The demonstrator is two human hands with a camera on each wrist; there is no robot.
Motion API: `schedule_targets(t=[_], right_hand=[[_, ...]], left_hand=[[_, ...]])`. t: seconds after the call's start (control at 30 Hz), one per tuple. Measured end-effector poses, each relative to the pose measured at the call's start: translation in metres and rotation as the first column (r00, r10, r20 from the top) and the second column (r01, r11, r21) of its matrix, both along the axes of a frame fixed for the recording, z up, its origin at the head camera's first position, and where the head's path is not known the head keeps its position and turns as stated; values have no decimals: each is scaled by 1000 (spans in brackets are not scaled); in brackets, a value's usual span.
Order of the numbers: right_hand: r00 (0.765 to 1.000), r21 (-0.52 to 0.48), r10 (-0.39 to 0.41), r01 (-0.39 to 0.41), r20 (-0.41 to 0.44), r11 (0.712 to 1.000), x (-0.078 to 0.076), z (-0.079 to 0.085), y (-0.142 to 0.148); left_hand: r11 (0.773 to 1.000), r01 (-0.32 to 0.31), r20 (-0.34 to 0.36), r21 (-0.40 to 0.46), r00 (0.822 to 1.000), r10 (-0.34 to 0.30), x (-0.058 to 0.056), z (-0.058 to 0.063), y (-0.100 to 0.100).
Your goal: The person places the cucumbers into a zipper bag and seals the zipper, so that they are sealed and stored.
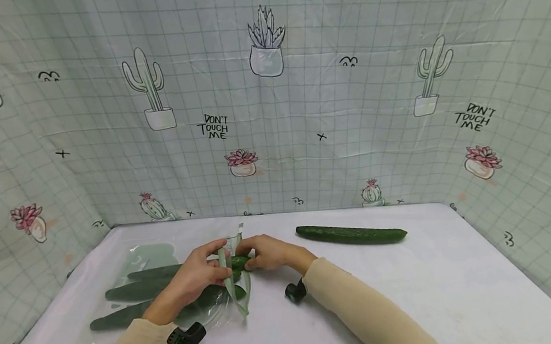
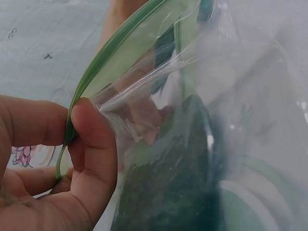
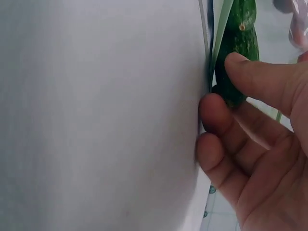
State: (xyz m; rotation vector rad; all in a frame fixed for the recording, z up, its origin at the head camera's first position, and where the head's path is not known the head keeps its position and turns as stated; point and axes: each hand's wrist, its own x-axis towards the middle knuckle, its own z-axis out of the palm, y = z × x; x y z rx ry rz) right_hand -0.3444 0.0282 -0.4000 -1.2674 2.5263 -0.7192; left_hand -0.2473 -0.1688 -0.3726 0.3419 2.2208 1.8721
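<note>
A clear zip bag (image 1: 133, 251) with a green-edged mouth lies on the left of the table, several cucumbers (image 1: 135, 291) inside it. With thumb and fingers, my left hand (image 1: 195, 274) pinches the green edge (image 2: 91, 72) of the mouth. My right hand (image 1: 268, 252) is at the opening, thumb and curled fingers about the end of a cucumber (image 3: 238, 45); part of that grip is hidden. Through the plastic, the left wrist view shows a dark cucumber (image 2: 168, 178) close to the left hand.
A single cucumber (image 1: 351, 234) lies outside the bag at the back right of the white table (image 1: 416, 291). Behind the table hangs a gridded cloth (image 1: 316, 179) printed with potted plants. Each wrist wears a small black camera (image 1: 186, 336).
</note>
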Motion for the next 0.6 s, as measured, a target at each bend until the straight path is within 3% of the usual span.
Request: schedule_targets(t=[0.33,0.6], right_hand=[[995,98,-8,18,-100,995,9,3,-14],[994,68,-112,112,-6,991,9,2,-13]], left_hand=[[996,-39,-31,-86,999,36,1,11,-12],[995,-37,-33,-93,999,34,0,12,-17]])
